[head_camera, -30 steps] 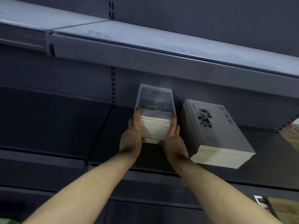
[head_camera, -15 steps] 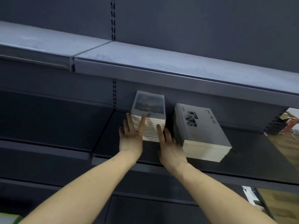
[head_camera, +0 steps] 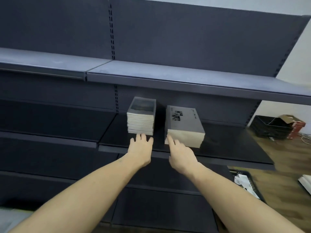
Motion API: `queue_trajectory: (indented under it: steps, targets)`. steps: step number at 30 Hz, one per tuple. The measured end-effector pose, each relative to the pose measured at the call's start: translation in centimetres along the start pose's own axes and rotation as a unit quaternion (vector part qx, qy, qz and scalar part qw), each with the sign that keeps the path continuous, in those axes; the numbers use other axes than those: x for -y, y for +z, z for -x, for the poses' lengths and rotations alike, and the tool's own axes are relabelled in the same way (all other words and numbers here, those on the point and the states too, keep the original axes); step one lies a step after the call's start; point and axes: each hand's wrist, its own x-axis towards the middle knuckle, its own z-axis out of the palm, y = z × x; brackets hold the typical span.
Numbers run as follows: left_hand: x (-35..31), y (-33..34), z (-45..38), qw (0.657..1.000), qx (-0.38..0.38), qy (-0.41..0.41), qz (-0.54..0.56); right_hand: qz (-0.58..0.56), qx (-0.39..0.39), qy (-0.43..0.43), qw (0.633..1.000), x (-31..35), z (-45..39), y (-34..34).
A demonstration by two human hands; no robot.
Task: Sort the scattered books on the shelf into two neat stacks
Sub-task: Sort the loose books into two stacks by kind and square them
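And the hands are off: a second ago both were clamped round the small stack of books [head_camera: 141, 121], and now it sits squared up on the dark shelf [head_camera: 235, 145], released and standing on its own. The left hand [head_camera: 140, 151] hovers with fingers straight and spread, holding nothing, tips just short of that stack's front, while the right hand [head_camera: 180, 153] is open and empty too, one finger touching the lower front corner of the larger grey stack [head_camera: 184, 122] just beside it. Two tidy piles side by side (no loose books in sight on this shelf), so the sorting looks as good as done.
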Motion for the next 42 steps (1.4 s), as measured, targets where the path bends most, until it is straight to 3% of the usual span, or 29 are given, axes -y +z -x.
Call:
queue_trajectory:
  steps: [5,15,28,32,35,42]
  targets:
    - [-2.0,-2.6,1.3,1.000,-0.024,0.003,0.004,0.015,-0.023,-0.009,1.000,-1.3,1.9,-2.0]
    - [-4.4,-2.3,-2.6,0.997,-0.064,0.035,0.023,0.027,0.004,-0.016,1.000,-4.5,-1.3,-0.4]
    - [-4.8,0.0,-12.2,0.993,-0.046,0.049,0.099,0.077,0.037,0.066,0.994,-10.6,-8.1,2.8]
    - [-5.5,0.7,-15.0,0.991,0.005,0.063,0.114,0.055,0.073,0.088,0.992,-12.0,-10.0,2.9]
    - [-6.3,1.1,-17.3,0.982,0.021,0.044,0.184,0.036,0.065,0.103,0.992,-13.5,-10.7,3.2]
    - [-7.7,1.8,-22.6,0.967,0.018,0.025,0.253,0.006,0.065,0.032,0.997,-16.5,-12.3,4.1]
